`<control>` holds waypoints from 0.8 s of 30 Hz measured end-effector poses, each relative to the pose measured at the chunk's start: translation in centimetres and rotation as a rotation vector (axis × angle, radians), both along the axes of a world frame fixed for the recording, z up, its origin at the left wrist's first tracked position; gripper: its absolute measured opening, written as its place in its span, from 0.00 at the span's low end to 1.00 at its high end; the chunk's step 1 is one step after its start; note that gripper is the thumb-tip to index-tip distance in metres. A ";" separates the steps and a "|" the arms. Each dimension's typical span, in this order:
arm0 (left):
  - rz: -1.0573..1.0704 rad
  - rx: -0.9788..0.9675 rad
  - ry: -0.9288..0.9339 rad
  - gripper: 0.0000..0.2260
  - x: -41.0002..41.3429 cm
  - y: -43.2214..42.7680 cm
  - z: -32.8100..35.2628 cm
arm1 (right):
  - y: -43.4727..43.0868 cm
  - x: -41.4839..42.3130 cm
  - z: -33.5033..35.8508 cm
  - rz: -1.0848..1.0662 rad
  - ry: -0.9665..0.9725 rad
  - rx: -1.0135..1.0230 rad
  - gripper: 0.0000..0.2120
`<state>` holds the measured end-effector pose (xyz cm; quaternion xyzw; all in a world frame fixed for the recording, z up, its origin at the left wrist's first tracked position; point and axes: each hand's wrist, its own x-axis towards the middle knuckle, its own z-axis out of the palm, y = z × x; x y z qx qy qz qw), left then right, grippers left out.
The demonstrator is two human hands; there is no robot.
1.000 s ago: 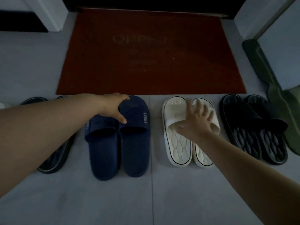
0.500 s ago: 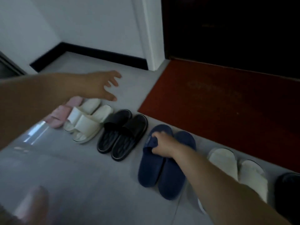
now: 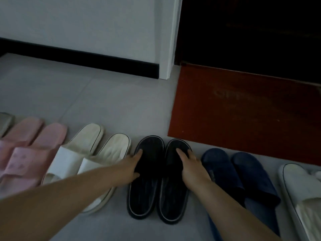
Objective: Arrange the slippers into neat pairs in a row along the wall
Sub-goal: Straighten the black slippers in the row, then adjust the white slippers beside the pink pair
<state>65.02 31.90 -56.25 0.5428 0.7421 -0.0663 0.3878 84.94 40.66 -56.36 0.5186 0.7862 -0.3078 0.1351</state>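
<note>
A pair of black slippers lies side by side at the centre of the floor. My left hand [image 3: 132, 165] grips the strap of the left black slipper [image 3: 145, 192]. My right hand [image 3: 191, 165] grips the strap of the right black slipper [image 3: 172, 197]. A white pair [image 3: 90, 150] sits to the left, partly under my left forearm. A pink pair [image 3: 29, 146] lies further left. To the right are a navy pair [image 3: 239, 173] and one white slipper [image 3: 298, 185] at the frame's edge.
A red doormat [image 3: 243, 115] lies beyond the row on the right, in front of a dark doorway [image 3: 251, 32]. A white wall with a black skirting board [image 3: 83, 58] runs along the back left. Grey tiled floor [image 3: 104, 98] separates the wall from the slippers.
The view swung left from the mat. My right hand left the navy pair and my left hand came down from the air; both now hold the black pair.
</note>
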 end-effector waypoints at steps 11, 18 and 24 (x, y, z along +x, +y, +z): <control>-0.118 0.104 -0.250 0.35 -2.7 -2.1 1.0 | -2.8 -4.4 1.4 -0.124 -0.313 0.067 0.37; -0.153 0.295 0.277 0.23 -17.5 -4.8 2.3 | -9.4 -14.2 4.6 0.091 0.096 -0.004 0.32; -0.270 0.083 0.094 0.20 -20.6 -5.9 1.4 | -10.8 -20.1 2.7 0.222 0.116 -0.172 0.26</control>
